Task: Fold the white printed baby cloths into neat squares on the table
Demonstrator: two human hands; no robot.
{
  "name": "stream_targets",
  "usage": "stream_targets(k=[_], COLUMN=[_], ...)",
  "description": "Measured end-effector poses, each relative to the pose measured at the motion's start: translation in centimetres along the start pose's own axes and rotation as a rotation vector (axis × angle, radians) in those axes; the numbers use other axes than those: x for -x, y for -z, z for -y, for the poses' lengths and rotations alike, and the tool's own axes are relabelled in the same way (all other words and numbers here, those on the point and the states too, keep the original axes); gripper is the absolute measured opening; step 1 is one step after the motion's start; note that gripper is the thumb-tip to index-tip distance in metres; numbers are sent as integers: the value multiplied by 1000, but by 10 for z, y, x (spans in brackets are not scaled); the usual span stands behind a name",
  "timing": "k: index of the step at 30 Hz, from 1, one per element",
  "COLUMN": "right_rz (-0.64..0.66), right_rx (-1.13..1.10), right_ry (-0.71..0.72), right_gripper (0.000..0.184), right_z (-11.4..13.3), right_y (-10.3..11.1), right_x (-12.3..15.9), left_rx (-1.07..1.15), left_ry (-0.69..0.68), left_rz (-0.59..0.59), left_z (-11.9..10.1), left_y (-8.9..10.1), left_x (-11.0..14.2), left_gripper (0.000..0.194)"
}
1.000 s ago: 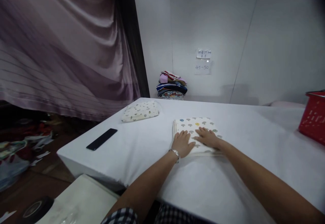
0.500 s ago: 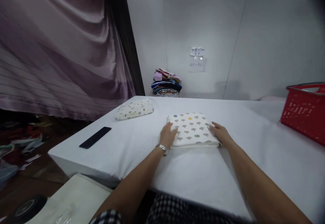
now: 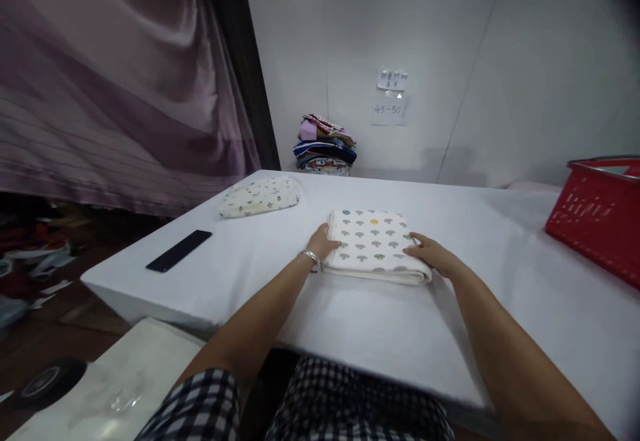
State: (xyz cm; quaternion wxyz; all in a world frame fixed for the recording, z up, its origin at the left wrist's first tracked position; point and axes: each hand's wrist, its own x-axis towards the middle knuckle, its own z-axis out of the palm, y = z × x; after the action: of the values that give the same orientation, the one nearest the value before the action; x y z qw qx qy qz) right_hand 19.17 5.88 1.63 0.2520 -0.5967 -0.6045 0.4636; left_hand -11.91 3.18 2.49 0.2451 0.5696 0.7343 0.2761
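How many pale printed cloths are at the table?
2. The mushroom cloth is between the left hand and right hand; the other cloth lies near the far left corner of the table. Any tucked underneath would be hidden.

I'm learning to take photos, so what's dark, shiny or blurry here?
In the head view, the folded cloth shows its prints clearly; there too, a soft shadow falls on the wall, and the top right corner is dark; in the head view, the pale surface at lower left has a glint, and writing on the upper note is too blurry to read.
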Motion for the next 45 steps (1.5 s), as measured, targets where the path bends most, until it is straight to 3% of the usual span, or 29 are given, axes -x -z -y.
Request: stream_targets(k=[3,5,7,10,13,15,18,21,24,29,31,35,41,45], right_rz=[134,28,-160,-261,-102,23,173,192,178,320,333,136,2,58], right_rx=[132,330,514,498,376,443,688,855,884,752,633,515,776,931], right_ry=[-17,7,111,365,532,629,743,772,770,721,711,684,802,644], right_gripper=[82,73,60,49,47,52,60,66,68,65,52,50,55,58], right_z=[5,9,13,25,39,43,38,28,26,41,49,72,105,101], right_y=[2,3,2,-7,-29,-49,-81,-102,-107,-87,-78,-74,-111,-132], right_x=[9,11,14,24,41,50,55,51,51,55,48,10,-63,-95], left_rx=[61,101,135,177,204,186,41,-137,-277,-437,-461,-486,-474,-444], left_ry=[-11,-10,-2,-2,-23,-100,-381,-633,-719,-594,-581,-606,-620,-608], left_rz=[39,58,42,-47,-141,-209,-272,-237,-164,12,32,9,-47,-23], left_z=[14,21,25,28,31,32,28,11,-7,-8,-3,1,1,2], left_y=[12,16,16,14,16,19,22,19,7,-24,-31,-33,-33,-33], left_x=[-3,-3,-1,5,18,30,49,58,55,43,40,40,42,42], left_gripper=[76,69,63,53,45,40,33,33,38,51,53,55,54,57])
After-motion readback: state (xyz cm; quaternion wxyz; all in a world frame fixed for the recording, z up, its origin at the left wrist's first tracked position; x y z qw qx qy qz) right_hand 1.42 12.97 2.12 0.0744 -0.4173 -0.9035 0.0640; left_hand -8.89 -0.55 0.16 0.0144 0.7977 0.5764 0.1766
